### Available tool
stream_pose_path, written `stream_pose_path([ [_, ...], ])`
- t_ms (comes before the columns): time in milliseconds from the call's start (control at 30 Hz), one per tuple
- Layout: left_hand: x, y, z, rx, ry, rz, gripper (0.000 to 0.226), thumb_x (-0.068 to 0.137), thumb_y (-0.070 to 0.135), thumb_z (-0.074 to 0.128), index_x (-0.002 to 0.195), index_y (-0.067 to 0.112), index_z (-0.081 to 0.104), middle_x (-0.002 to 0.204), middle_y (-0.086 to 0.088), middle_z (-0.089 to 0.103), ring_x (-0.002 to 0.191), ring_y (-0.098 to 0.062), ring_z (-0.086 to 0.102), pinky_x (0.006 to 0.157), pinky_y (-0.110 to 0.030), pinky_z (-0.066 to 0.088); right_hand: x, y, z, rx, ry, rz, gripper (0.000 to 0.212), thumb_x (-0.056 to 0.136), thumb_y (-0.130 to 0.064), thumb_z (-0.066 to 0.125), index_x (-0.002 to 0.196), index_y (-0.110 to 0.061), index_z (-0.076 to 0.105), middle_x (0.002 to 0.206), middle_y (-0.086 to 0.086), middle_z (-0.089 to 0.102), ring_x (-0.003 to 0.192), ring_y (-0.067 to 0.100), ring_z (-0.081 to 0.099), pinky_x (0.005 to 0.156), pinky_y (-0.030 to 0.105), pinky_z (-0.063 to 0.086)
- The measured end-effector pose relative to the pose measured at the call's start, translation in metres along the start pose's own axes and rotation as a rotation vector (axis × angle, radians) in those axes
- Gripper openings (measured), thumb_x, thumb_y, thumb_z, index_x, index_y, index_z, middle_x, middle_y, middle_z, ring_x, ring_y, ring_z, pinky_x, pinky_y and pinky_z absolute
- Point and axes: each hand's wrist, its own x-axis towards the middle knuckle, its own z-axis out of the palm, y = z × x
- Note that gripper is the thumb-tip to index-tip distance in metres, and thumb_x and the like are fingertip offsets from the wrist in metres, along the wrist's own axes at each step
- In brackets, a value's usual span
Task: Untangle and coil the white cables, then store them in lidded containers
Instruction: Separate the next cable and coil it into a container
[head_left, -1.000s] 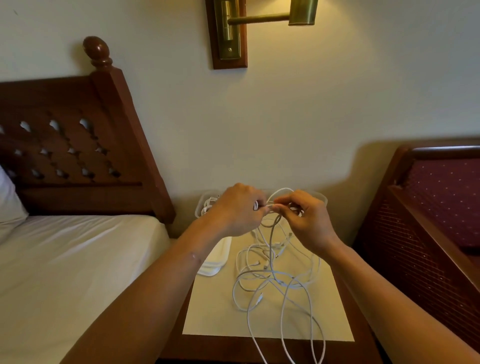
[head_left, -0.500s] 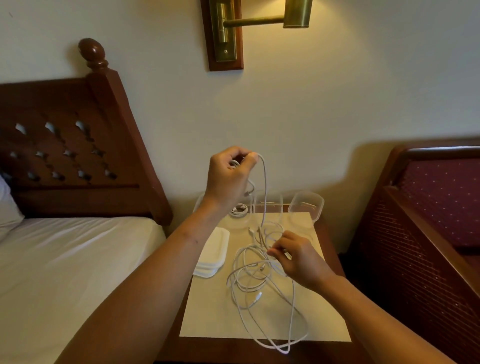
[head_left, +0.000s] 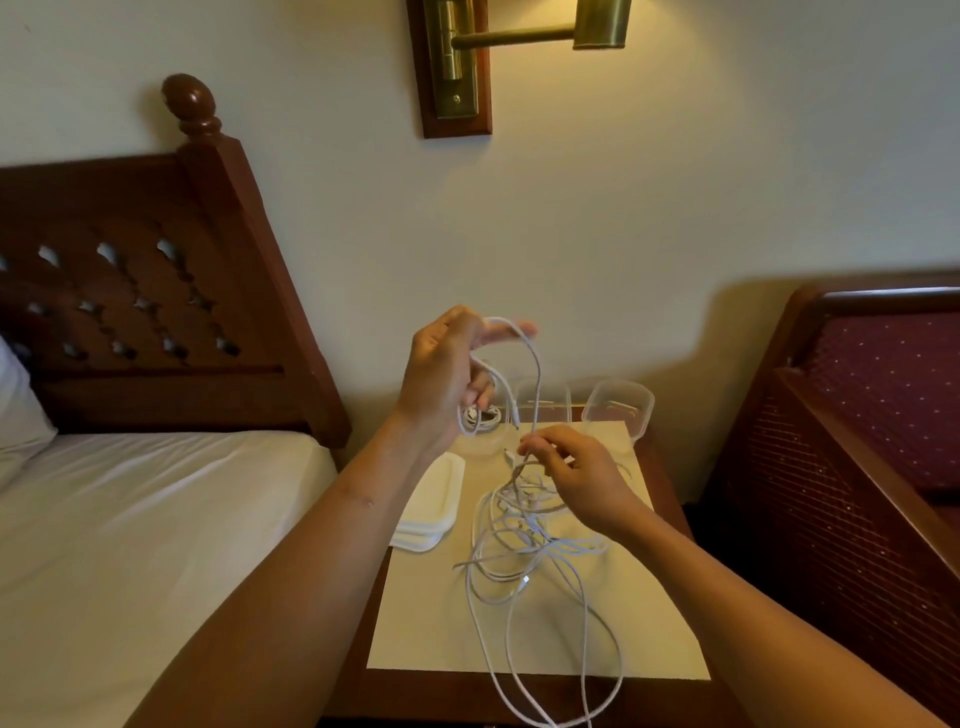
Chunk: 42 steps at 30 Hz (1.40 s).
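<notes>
Right hand (head_left: 579, 478) has lifted slightly off the tangle since half a second ago; left hand (head_left: 441, 374) stays raised, forefinger now straightened. Bed (head_left: 130, 519) at left, padded chair (head_left: 857, 415) at right. Nightstand (head_left: 363, 691) between them, pale sheet (head_left: 431, 623) on top. White cables (head_left: 524, 540) tangled loosely on the sheet, loops trailing past the front edge. One strand arcs over the left hand, gripped in its curled fingers; right hand pinches it lower down. Clear containers (head_left: 644, 402) along the back edge; the leftmost holds a coiled cable (head_left: 480, 417). Stacked lids (head_left: 431, 509) left of the tangle.
</notes>
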Motion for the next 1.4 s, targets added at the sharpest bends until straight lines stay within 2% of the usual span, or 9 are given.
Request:
stream_pose_path([
  [133,-0.004,-0.023,-0.030,-0.164,0.087,-0.150,0.027,0.094,0.027,0.059,0.075,0.016,0.045,0.059,-0.006,0.045,0.037,-0.014,0.020,0.037,-0.021,0.026,-0.002,-0.003,-0.006,0.078,0.130,0.000,0.021,0.108,-0.023,0.051,0.100,-0.019,0.071,0.090,-0.008,0.076,0.077,0.013,0.067,0.069,0.032,0.053],
  [267,-0.008,-0.056,-0.039,0.434,0.102,-0.089,0.038,0.081,0.052,0.083,0.104,0.026,0.070,0.073,0.010,0.059,0.054,-0.007,0.040,0.050,-0.026,0.034,-0.003,-0.010,-0.009,-0.035,0.152,-0.121,0.016,0.106,-0.022,0.055,0.102,-0.018,0.070,0.080,-0.009,0.074,0.070,0.014,0.067,0.063,0.025,0.051],
  [500,0.000,-0.059,-0.025,0.930,-0.293,0.005,0.028,0.094,0.043,0.068,0.077,0.023,0.076,0.058,-0.008,0.055,0.050,-0.012,0.040,0.052,-0.028,0.033,-0.003,-0.005,-0.019,-0.346,0.089,-0.264,0.017,0.104,-0.026,0.057,0.107,-0.018,0.072,0.088,-0.007,0.071,0.079,0.015,0.065,0.070,0.044,0.056],
  [700,-0.006,-0.056,0.000,0.757,-0.216,0.057,0.032,0.101,0.019,0.053,0.072,0.006,0.052,0.062,0.003,0.038,0.057,-0.008,0.033,0.055,-0.025,0.030,-0.004,-0.006,-0.006,-0.241,0.071,-0.069,0.019,0.100,-0.035,0.059,0.086,-0.030,0.071,0.086,-0.012,0.070,0.087,0.009,0.063,0.077,0.040,0.053],
  [867,0.000,-0.035,-0.006,0.395,-0.014,0.020,0.035,0.107,0.017,0.038,0.101,0.003,0.069,0.056,-0.009,0.044,0.042,-0.014,0.029,0.043,-0.027,0.026,-0.022,0.013,-0.008,-0.256,-0.046,0.007,0.014,0.099,-0.031,0.063,0.103,-0.030,0.077,0.098,-0.016,0.074,0.095,0.004,0.068,0.081,0.024,0.055],
  [1000,-0.002,-0.023,-0.005,0.045,0.000,-0.028,0.024,0.101,0.008,0.040,0.078,0.007,0.044,0.067,-0.015,0.057,0.035,-0.015,0.027,0.039,-0.020,0.022,-0.026,0.019,-0.010,-0.273,-0.017,0.004,0.019,0.099,-0.032,0.063,0.115,-0.036,0.073,0.102,-0.017,0.071,0.097,0.005,0.066,0.084,0.028,0.057],
  [1100,-0.003,-0.028,-0.008,0.262,-0.005,0.020,0.005,0.093,0.009,0.052,0.091,0.012,0.049,0.064,-0.014,0.039,0.046,-0.018,0.030,0.042,-0.023,0.024,-0.024,0.017,-0.011,-0.394,-0.001,0.030,0.025,0.099,-0.039,0.059,0.123,-0.043,0.063,0.089,-0.017,0.067,0.086,0.007,0.065,0.084,0.039,0.059],
  [1233,-0.006,-0.020,-0.006,0.500,-0.157,0.096,0.025,0.097,-0.002,0.048,0.108,0.011,0.067,0.051,-0.003,0.031,0.043,-0.014,0.023,0.042,-0.024,0.022,-0.025,0.018,-0.013,-0.456,-0.084,0.140,0.051,0.091,-0.067,0.060,0.132,-0.043,0.041,0.082,-0.011,0.063,0.082,0.010,0.063,0.082,0.039,0.054],
  [1400,-0.001,-0.026,-0.004,0.936,-0.263,0.210,0.020,0.104,0.028,0.058,0.107,0.025,0.077,0.074,0.008,0.066,0.065,-0.014,0.060,0.057,-0.026,0.045,-0.022,0.020,-0.009,-0.498,-0.114,0.101,0.026,0.097,-0.058,0.058,0.107,-0.040,0.074,0.078,-0.008,0.072,0.074,0.016,0.064,0.069,0.041,0.055],
])
